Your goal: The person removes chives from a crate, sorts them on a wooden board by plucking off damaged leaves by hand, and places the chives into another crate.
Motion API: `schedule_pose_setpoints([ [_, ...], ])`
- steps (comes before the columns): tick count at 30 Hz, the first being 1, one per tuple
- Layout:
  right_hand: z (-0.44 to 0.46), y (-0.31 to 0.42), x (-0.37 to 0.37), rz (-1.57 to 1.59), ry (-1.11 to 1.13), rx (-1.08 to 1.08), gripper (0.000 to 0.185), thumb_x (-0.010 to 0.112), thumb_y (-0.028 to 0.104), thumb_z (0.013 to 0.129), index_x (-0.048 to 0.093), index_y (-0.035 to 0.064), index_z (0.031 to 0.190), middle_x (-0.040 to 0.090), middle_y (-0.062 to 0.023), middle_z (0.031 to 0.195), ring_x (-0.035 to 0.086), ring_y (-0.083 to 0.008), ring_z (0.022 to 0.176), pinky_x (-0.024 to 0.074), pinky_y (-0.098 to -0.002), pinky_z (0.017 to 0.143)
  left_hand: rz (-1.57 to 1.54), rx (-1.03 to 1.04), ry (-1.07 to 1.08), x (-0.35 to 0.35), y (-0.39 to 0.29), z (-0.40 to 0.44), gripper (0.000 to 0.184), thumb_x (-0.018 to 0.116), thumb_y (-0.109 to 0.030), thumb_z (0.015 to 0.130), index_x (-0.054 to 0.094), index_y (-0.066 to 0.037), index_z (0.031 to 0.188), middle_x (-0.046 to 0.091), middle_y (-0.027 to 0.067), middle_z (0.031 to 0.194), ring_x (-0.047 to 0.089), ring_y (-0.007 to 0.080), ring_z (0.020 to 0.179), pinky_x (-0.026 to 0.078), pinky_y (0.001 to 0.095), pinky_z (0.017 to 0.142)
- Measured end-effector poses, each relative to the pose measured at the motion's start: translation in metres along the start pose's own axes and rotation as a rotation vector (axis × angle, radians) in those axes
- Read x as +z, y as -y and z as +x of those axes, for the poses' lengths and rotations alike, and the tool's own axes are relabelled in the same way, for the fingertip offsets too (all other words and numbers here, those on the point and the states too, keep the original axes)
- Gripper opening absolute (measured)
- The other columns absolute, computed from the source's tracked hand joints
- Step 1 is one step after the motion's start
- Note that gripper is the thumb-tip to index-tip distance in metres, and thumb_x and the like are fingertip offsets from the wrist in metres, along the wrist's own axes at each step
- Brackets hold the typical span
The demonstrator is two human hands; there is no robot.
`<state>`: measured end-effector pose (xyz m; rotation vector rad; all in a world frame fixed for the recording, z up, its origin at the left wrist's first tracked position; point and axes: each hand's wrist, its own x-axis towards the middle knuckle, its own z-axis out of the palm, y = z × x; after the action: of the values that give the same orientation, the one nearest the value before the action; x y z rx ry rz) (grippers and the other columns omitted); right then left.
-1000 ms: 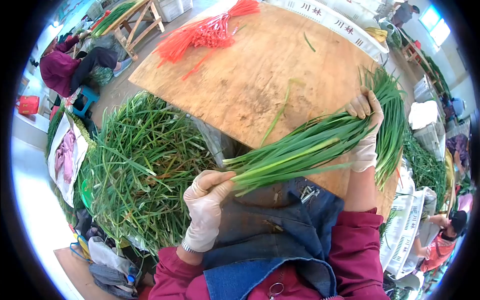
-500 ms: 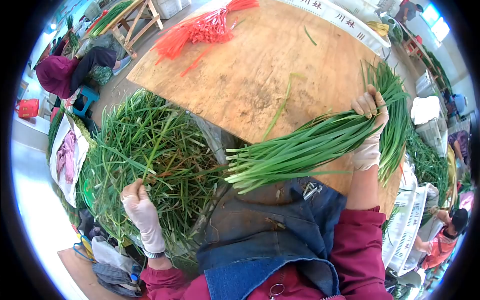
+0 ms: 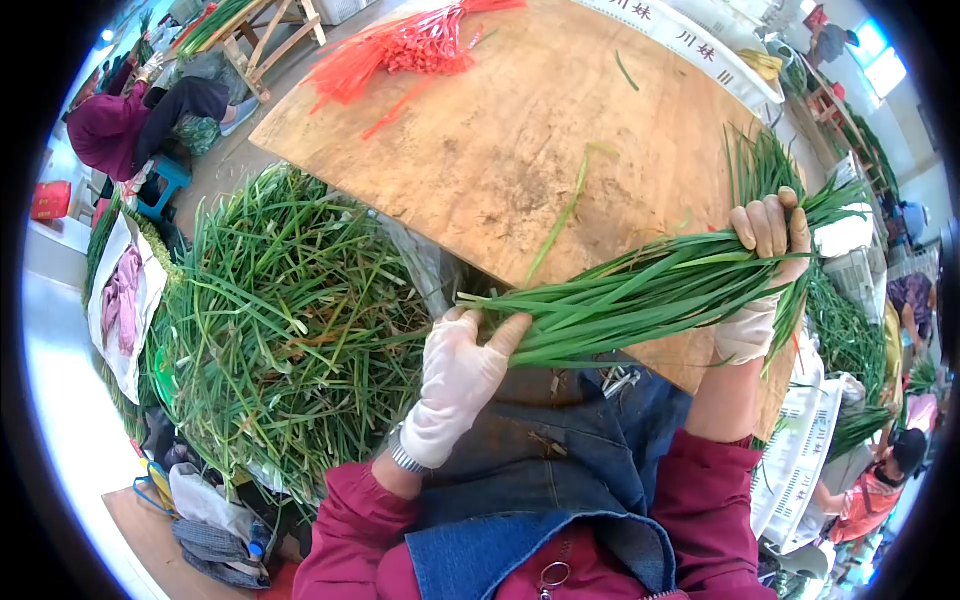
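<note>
A bunch of garlic chives (image 3: pixel 640 300) stretches sideways over the table's front edge and my lap. My right hand (image 3: pixel 768 250), in a thin pale glove, is closed around its leafy part. At the pale stem end, my gloved left hand (image 3: pixel 465 365) pinches the chives between thumb and fingers; some stem ends are hidden by it. More chives (image 3: pixel 760 165) lie on the table behind my right hand. To the left of my left hand is a large heap of loose green and browned leaves (image 3: pixel 300 330).
The wooden table (image 3: pixel 480 150) carries red ties (image 3: pixel 400 60) at its far left and a few stray leaves. A white crate (image 3: pixel 690 45) stands beyond it, with more white crates (image 3: pixel 800 460) at right. Co-workers sit at far left and right.
My left hand has moved right from over the leaf heap to the stem end and taken hold there. My right hand has shifted slightly right and down with the bunch.
</note>
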<state>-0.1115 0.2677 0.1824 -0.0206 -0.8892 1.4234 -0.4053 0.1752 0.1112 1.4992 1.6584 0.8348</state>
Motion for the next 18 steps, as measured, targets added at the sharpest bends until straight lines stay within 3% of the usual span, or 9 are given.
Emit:
schedule_pose_setpoints([
  [2, 0.001, -0.001, 0.005, -0.004, 0.011, -0.024, 0.024, 0.046, 0.016, 0.091, 0.056, -0.0026, 0.103, 0.032, 0.0053, 0.052, 0.031, -0.0073, 0.047, 0.0308, -0.0249, 0.054, -0.32, -0.052, -0.04, 0.01, -0.001, 0.002, 0.031, 0.062, -0.025, 0.084, 0.064, 0.006, 0.088, 0.065, 0.0147, 0.089, 0.06, 0.0211, 0.082, 0.045, 0.0312, 0.072],
  [3, 0.001, -0.002, 0.007, 0.006, 0.029, -0.028, 0.024, 0.046, 0.016, 0.091, 0.056, -0.0026, 0.103, 0.031, 0.0054, 0.052, 0.031, -0.0072, 0.047, 0.0308, -0.0248, 0.054, -0.552, -0.224, 0.008, 0.013, -0.001, 0.003, 0.022, 0.062, -0.017, 0.085, 0.065, 0.005, 0.087, 0.065, 0.0086, 0.085, 0.06, 0.0131, 0.077, 0.047, 0.0247, 0.069],
  [6, 0.002, 0.001, 0.009, 0.011, 0.085, -0.041, 0.026, 0.044, 0.016, 0.092, 0.055, -0.0027, 0.106, 0.032, 0.0055, 0.054, 0.034, -0.0069, 0.05, 0.0317, -0.0254, 0.057, -0.957, -0.402, 0.017, 0.006, -0.004, 0.003, 0.015, 0.062, -0.012, 0.083, 0.066, 0.002, 0.088, 0.065, 0.0061, 0.082, 0.061, 0.0122, 0.072, 0.047, 0.0213, 0.068],
  [11, -0.001, 0.004, 0.011, -0.005, 0.037, -0.044, 0.025, 0.045, 0.017, 0.092, 0.056, -0.0012, 0.107, 0.033, 0.0053, 0.056, 0.035, -0.0081, 0.055, 0.033, -0.0273, 0.062, -0.918, -0.486, 0.175, -0.009, -0.013, 0.004, 0.032, 0.061, -0.025, 0.084, 0.063, 0.006, 0.093, 0.065, 0.0083, 0.086, 0.06, 0.0144, 0.074, 0.048, 0.0269, 0.07],
  [14, -0.002, 0.002, 0.018, -0.035, 0.011, -0.032, 0.024, 0.046, 0.016, 0.091, 0.057, 0.0003, 0.106, 0.032, 0.0049, 0.057, 0.035, -0.0091, 0.056, 0.0338, -0.028, 0.064, -0.56, -0.377, 0.305, -0.007, -0.017, 0.009, 0.033, 0.063, -0.024, 0.083, 0.063, 0.007, 0.093, 0.065, 0.0076, 0.084, 0.059, 0.0126, 0.072, 0.047, 0.0255, 0.068],
  [15, -0.002, 0.002, 0.021, -0.05, 0.007, -0.025, 0.023, 0.047, 0.016, 0.091, 0.057, 0.0008, 0.105, 0.032, 0.0048, 0.057, 0.035, -0.0094, 0.056, 0.034, -0.0282, 0.065, -0.628, -0.372, 0.296, -0.004, -0.021, 0.008, 0.028, 0.063, -0.022, 0.083, 0.065, 0.006, 0.086, 0.065, 0.0063, 0.076, 0.057, 0.0092, 0.068, 0.044, 0.0221, 0.062],
  [18, 0.0, 0.005, 0.024, -0.07, -0.005, 0.011, 0.021, 0.048, 0.017, 0.091, 0.057, 0.0022, 0.104, 0.032, 0.0045, 0.058, 0.035, -0.0099, 0.057, 0.0344, -0.0289, 0.066, -0.659, -0.318, 0.168, 0.002, -0.012, 0.006, 0.021, 0.063, -0.016, 0.081, 0.066, 0.005, 0.084, 0.065, 0.0063, 0.075, 0.056, 0.0092, 0.065, 0.044, 0.0218, 0.061],
])
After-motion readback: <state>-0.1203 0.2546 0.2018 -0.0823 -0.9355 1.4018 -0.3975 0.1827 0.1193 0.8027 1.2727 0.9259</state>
